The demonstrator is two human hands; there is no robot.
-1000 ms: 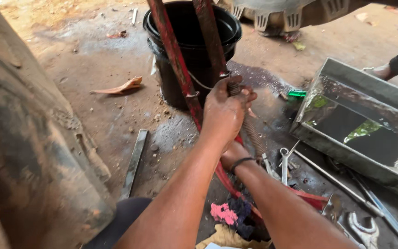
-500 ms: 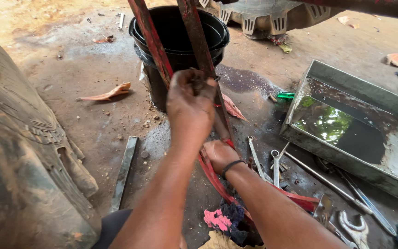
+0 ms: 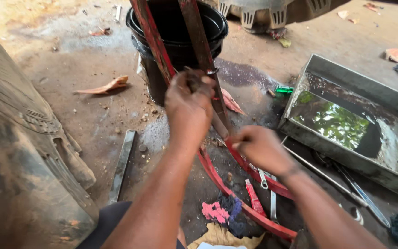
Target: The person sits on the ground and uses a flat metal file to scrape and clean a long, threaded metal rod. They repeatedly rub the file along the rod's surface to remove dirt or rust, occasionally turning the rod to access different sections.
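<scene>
left hand [image 3: 189,108] is clenched tight around a small dark tool, pressed against the red metal frame [image 3: 155,44] just in front of the black bucket [image 3: 176,32]. right hand [image 3: 259,147] sits lower, fingers pinched shut on something small at the frame's curved lower bar; what it grips is too hidden to tell. the frame looks scuffed, paint worn and dusty, two bars rising past the bucket and curving down over the wet floor between the arms. compared with half a second ago, the left hand has stayed high on the bars while the right has moved up and out toward the water-filled metal tray [image 3: 346,78]. wrenches [image 3: 266,180] lie beneath the right wrist.
</scene>
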